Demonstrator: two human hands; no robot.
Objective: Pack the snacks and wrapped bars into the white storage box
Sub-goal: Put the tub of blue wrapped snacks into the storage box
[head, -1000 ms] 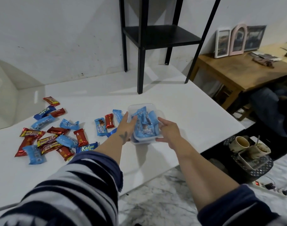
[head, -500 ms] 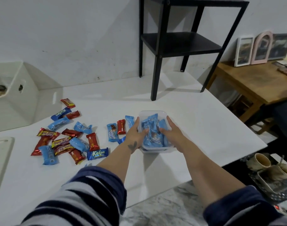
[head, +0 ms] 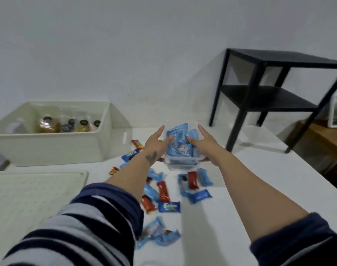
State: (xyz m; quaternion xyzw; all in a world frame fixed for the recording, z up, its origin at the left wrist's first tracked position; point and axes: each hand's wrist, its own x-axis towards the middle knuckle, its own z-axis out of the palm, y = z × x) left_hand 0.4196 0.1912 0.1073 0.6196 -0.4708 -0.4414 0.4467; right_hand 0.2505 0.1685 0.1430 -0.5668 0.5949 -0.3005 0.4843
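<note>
Both arms reach straight forward from striped sleeves, forearms bare, and meet on a small clear container [head: 183,160] held above the white table [head: 259,189]. The left hand [head: 156,144] clasps its left side, thumb hooked over the rim onto the blue wrapped snacks [head: 180,143] heaped inside, index finger stretched along the wall. The right hand [head: 204,143] mirrors it on the right side, thumb pressing in over the rim, fingers extended along the far wall. How the remaining fingers wrap beneath the container is hidden by the hands themselves. The frame is smeared by motion, so most wrapper print is unreadable. Loose red and blue bars [head: 163,191] lie scattered on the table below and between the forearms, some covered by the left arm. The white storage box [head: 48,146] stands well to the left, near the wall, with a few dark-capped packets [head: 68,124] inside, too blurred to identify. A white perforated lid [head: 29,194] lies flat in front of it. A black shelf unit [head: 269,96] stands at the right.
</note>
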